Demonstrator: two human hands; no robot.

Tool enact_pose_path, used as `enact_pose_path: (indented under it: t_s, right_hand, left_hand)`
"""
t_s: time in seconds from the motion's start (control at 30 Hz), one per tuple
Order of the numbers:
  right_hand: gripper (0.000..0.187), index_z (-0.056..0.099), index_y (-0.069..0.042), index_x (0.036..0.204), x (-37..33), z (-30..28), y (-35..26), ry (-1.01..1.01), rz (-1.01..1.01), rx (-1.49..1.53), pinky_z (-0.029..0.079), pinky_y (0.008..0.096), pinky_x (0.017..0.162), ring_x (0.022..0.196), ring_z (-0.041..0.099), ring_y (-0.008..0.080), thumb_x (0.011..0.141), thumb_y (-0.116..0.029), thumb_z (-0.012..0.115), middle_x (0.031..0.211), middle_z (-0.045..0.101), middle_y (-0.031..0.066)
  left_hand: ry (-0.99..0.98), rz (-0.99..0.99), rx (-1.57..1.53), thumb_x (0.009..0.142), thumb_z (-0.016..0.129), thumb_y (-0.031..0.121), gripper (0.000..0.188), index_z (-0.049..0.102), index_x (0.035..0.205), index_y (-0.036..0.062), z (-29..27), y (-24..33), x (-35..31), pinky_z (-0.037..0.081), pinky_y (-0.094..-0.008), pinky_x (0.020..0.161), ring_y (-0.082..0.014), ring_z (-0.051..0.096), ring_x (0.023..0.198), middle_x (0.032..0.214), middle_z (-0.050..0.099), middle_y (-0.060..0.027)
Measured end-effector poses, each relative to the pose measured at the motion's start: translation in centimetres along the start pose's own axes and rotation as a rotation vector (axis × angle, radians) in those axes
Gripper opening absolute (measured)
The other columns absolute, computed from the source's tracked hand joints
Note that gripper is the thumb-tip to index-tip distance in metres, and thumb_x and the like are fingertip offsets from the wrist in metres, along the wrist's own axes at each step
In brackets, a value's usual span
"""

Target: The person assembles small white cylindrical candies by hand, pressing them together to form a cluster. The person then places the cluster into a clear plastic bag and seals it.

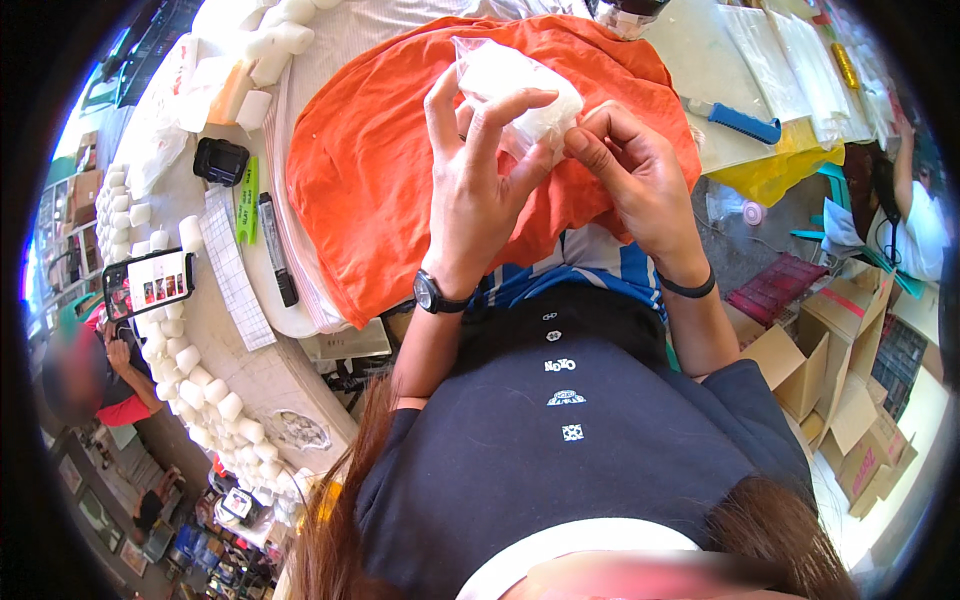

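A clear plastic bag with something white inside (535, 85) is held up over an orange cloth (360, 170). My left hand (475, 180) grips the bag's near left side, with the thumb and fingers spread around it. At the bag's lower right edge, my right hand (635, 170) pinches the plastic between thumb and forefinger. The two hands almost meet there. What exactly the bag contains cannot be made out. The orange cloth lies spread on the table beneath both hands and reaches to my lap.
Left of the cloth lie a black marker (277, 250), a green strip (246, 200), a black case (220, 162) and a phone (148, 284). Several white cylinders (215, 392) line the table edge. A blue-handled tool (742, 122) lies right; cardboard boxes (840, 350) stand below.
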State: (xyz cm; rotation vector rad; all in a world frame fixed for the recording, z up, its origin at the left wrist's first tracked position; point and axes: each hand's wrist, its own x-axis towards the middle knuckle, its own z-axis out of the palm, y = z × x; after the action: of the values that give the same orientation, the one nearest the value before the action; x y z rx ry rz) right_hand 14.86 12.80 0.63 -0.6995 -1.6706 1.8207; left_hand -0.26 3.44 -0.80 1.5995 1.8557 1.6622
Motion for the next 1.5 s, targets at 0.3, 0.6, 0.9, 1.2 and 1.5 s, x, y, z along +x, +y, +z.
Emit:
enact_pose_path:
  t_s: [0.3,0.6,0.9,1.2,1.5]
  right_hand:
    - [0.029,0.067,-0.002,0.082,-0.3,0.6,-0.4,0.050,-0.026,-0.270,0.041,0.0262,0.063,0.071,0.050,0.0081,0.095,-0.027,0.074,0.079,0.058,0.0018]
    - [0.027,0.063,-0.002,0.090,0.4,-1.9,0.4,-0.051,-0.136,-1.057,0.042,0.0279,0.063,0.070,0.049,0.0077,0.101,-0.027,0.064,0.075,0.052,-0.0027]
    - [0.031,0.072,-0.005,0.098,8.9,-8.4,-1.3,0.546,-0.212,-0.169,0.032,0.0214,0.064,0.068,0.036,0.0040,0.102,-0.033,0.061,0.076,0.043,-0.0085]
    - [0.031,0.073,0.004,0.097,12.4,-5.9,-2.2,0.473,-0.190,-0.025,0.056,0.0285,0.068,0.067,0.066,0.0136,0.097,-0.027,0.069,0.082,0.073,0.0061]
    - [0.027,0.071,0.003,0.092,7.4,-5.4,1.9,0.444,-0.201,-0.166,0.049,0.0247,0.073,0.076,0.061,0.0073,0.098,-0.023,0.071,0.083,0.072,0.0031]
  left_hand:
    - [-0.056,0.020,-0.072,0.086,0.080,0.013,0.047,0.063,0.130,0.0178,-0.7,-0.1,-0.4,0.053,-0.0458,0.097,-0.0362,0.060,0.116,0.148,0.031,-0.0218]
    - [0.128,-0.010,-0.006,0.081,0.086,0.017,0.046,0.061,0.120,0.0122,1.3,0.4,-0.8,0.054,-0.0451,0.090,-0.0380,0.061,0.112,0.144,0.032,-0.0251]
    - [0.172,-0.010,0.033,0.080,0.083,0.009,0.045,0.059,0.117,0.0104,1.8,0.5,-0.7,0.051,-0.0497,0.093,-0.0446,0.054,0.120,0.141,0.035,-0.0268]
    - [0.207,0.030,0.032,0.074,0.085,0.008,0.051,0.057,0.117,0.0101,2.1,0.4,-0.7,0.050,-0.0491,0.095,-0.0460,0.045,0.131,0.140,0.037,-0.0285]
    - [0.200,-0.021,-0.012,0.074,0.084,0.012,0.052,0.057,0.118,0.0091,2.0,0.7,-1.0,0.046,-0.0506,0.102,-0.0448,0.045,0.131,0.138,0.039,-0.0284]
